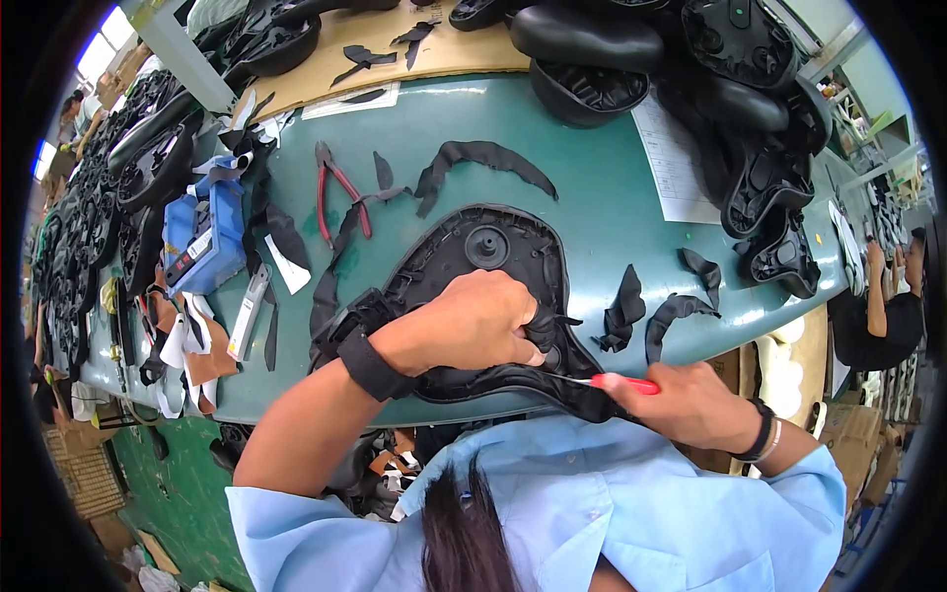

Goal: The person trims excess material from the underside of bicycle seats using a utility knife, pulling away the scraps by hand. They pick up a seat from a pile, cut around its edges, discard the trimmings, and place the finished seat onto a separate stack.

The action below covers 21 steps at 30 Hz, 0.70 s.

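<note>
A black bicycle saddle (473, 227) lies underside up at the table's near edge, its wide end away from me. My left hand (475, 321) is closed over its middle, gripping a bunched strip of black cover material (545, 324) at the inner side. In my right hand (691, 403) is a red-handled tool (627, 384) with a thin metal shaft. Its tip reaches the saddle's near rim, just beside my left fingertips. Whether the tip is a blade or a point cannot be made out. Part of the saddle is hidden under my left hand and wrist.
Red-handled cutting pliers (340, 192) lie beyond the saddle. Black offcuts (483, 158) are scattered over the green table (434, 113). A blue bin (205, 237) and a utility knife (249, 314) are to the left. Saddles (587, 44) pile up at the back. Another person (893, 296) works at right.
</note>
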Available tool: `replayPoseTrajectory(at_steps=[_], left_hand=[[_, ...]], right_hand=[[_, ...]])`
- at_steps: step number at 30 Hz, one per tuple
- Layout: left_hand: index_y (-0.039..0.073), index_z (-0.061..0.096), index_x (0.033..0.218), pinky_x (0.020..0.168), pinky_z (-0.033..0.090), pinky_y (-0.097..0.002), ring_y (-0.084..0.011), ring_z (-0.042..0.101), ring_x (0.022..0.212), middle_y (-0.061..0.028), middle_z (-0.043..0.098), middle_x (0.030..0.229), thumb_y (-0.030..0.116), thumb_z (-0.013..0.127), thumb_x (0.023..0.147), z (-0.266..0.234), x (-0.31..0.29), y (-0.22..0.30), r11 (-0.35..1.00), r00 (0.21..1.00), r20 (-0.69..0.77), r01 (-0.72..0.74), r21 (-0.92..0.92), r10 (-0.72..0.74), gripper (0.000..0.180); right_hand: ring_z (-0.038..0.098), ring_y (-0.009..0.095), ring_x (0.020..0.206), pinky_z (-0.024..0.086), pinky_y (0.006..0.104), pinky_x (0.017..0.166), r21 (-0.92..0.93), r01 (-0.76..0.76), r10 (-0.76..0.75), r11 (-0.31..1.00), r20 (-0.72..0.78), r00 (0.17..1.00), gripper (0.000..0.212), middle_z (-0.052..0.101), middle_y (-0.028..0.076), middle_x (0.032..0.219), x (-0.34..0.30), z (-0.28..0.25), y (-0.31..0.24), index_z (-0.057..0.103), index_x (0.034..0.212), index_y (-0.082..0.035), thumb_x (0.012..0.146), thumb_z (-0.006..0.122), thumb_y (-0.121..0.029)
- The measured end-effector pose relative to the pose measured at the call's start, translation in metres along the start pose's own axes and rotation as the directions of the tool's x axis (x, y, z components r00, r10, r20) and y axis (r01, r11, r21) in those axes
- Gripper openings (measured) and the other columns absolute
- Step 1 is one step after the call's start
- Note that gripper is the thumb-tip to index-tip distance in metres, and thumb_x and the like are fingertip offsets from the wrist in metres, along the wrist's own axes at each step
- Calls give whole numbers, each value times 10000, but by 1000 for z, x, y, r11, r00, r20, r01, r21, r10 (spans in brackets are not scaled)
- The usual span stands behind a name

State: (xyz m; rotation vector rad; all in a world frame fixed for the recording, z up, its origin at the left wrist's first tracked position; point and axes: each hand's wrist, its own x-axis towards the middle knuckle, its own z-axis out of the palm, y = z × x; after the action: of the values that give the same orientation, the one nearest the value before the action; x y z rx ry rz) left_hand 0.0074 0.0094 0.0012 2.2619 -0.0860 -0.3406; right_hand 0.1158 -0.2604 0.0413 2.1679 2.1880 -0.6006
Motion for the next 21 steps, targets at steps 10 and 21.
replayPoseTrajectory(at_steps=[10,21], left_hand=[[-55,603,677,548,424,-399,-309,546,544,-202,531,594,243,743,718,-5,-14,-4,946,951,-181,201,-254,-251,331],[-15,602,651,476,265,-270,-51,366,531,51,447,547,115,742,729,-12,-6,-8,825,925,-107,269,-498,-366,205]], right_hand=[[614,276,587,470,323,509,346,86,117,934,-527,842,456,651,115,795,25,17,31,585,1185,-22,799,709,-230],[498,174,443,367,297,381,-207,214,-264,955,-260,929,501,480,26,594,79,-17,34,524,1307,-307,831,657,-226]])
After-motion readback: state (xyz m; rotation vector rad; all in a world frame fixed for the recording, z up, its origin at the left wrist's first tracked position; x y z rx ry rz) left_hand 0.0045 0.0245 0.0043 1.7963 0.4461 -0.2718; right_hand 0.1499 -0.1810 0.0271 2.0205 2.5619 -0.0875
